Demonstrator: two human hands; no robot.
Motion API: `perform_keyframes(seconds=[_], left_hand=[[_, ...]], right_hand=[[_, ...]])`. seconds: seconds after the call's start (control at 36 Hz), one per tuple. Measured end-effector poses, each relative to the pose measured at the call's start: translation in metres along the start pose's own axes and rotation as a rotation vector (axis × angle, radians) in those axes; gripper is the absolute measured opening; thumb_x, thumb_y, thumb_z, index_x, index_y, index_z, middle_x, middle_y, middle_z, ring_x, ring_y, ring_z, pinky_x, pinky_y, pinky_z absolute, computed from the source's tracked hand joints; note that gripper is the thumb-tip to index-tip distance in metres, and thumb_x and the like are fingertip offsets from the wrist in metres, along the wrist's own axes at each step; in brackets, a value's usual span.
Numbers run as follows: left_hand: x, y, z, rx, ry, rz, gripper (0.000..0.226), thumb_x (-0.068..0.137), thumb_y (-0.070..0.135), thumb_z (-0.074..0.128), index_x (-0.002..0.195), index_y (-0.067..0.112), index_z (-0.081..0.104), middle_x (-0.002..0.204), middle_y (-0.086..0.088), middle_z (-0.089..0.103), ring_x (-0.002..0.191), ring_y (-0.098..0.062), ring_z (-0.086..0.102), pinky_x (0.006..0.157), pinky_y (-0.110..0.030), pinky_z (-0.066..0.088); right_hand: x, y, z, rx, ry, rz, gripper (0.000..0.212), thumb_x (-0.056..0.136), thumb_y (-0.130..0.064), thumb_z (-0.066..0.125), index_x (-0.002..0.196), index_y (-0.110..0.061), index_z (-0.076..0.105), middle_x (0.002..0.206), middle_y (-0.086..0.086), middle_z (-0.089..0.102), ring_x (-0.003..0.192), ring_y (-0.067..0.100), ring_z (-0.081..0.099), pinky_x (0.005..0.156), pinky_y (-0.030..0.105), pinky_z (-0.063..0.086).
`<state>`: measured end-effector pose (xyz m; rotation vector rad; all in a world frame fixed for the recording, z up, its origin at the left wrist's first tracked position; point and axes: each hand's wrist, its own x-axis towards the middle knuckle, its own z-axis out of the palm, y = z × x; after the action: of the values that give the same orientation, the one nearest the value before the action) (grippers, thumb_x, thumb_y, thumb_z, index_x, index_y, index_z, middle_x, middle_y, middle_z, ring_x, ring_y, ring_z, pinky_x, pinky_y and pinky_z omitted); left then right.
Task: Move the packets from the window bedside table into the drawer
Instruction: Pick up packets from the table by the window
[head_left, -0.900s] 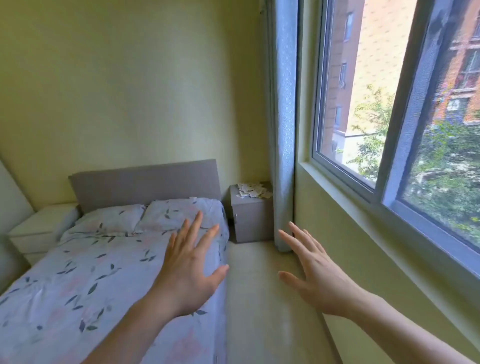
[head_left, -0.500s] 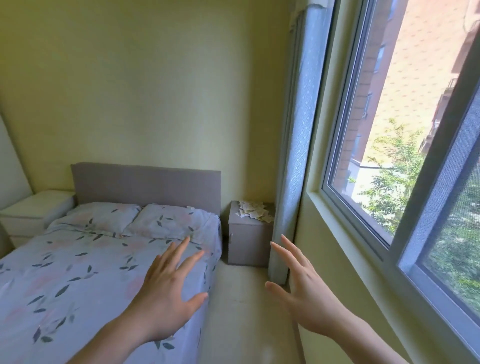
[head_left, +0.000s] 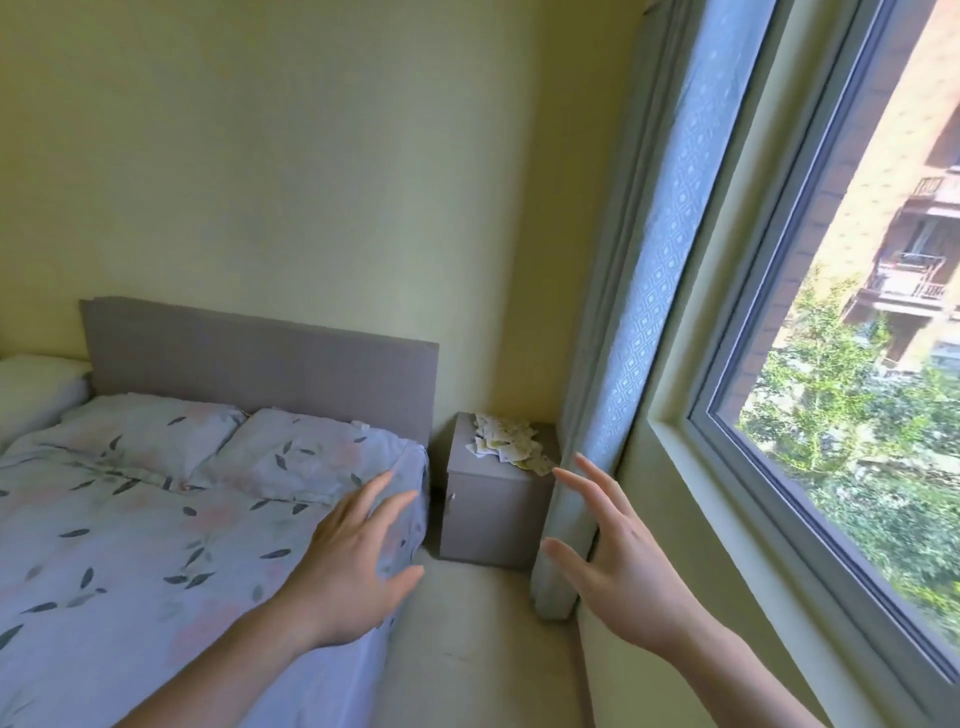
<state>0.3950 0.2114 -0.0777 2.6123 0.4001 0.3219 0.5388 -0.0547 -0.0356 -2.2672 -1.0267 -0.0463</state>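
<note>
A loose heap of small white and pale yellow-green packets (head_left: 503, 440) lies on top of the grey bedside bench (head_left: 493, 512), spread toward its window-side edge, a few overhanging the front corner. The bench stands between the bed (head_left: 156, 519) and the curtain (head_left: 613, 364), its front closed, with a small knob near the bed side. Both hands hover short of the bench: the left grip (head_left: 353, 566) and right grip (head_left: 618, 566) are spread, fingers straight, holding nothing.
</note>
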Motion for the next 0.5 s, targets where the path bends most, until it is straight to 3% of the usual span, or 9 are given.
perform_keyframes(seconds=[0.22, 0.33, 0.5], left_hand=[[0.150, -0.008, 0.044, -0.110, -0.093, 0.052, 0.066, 0.088, 0.054, 0.061, 0.146, 0.044, 0.031, 0.157, 0.030, 0.006, 0.148, -0.004, 0.017, 0.121, -0.030, 0.021], [0.226, -0.016, 0.074, -0.133, -0.110, 0.042, 0.066, 0.089, 0.048, 0.064, 0.147, 0.041, 0.031, 0.159, 0.025, 0.012, 0.149, -0.003, 0.017, 0.121, -0.029, 0.019], [0.342, -0.039, 0.105, -0.103, -0.150, -0.017, 0.067, 0.091, 0.043, 0.066, 0.149, 0.034, 0.034, 0.157, 0.022, 0.019, 0.147, -0.002, 0.020, 0.117, -0.020, 0.017]], right_hand=[[0.088, 0.095, 0.021, 0.034, -0.017, 0.147, 0.060, 0.092, -0.043, 0.063, 0.146, -0.047, 0.035, 0.160, -0.031, 0.012, 0.145, -0.010, 0.020, 0.111, 0.010, 0.017], [0.145, 0.147, 0.043, 0.070, -0.058, 0.200, 0.059, 0.093, -0.043, 0.061, 0.146, -0.045, 0.035, 0.159, -0.030, 0.012, 0.140, -0.014, 0.021, 0.108, 0.007, 0.016], [0.248, 0.230, 0.069, 0.157, -0.080, 0.263, 0.059, 0.093, -0.042, 0.063, 0.146, -0.040, 0.039, 0.155, -0.028, 0.022, 0.139, -0.011, 0.028, 0.113, 0.014, 0.022]])
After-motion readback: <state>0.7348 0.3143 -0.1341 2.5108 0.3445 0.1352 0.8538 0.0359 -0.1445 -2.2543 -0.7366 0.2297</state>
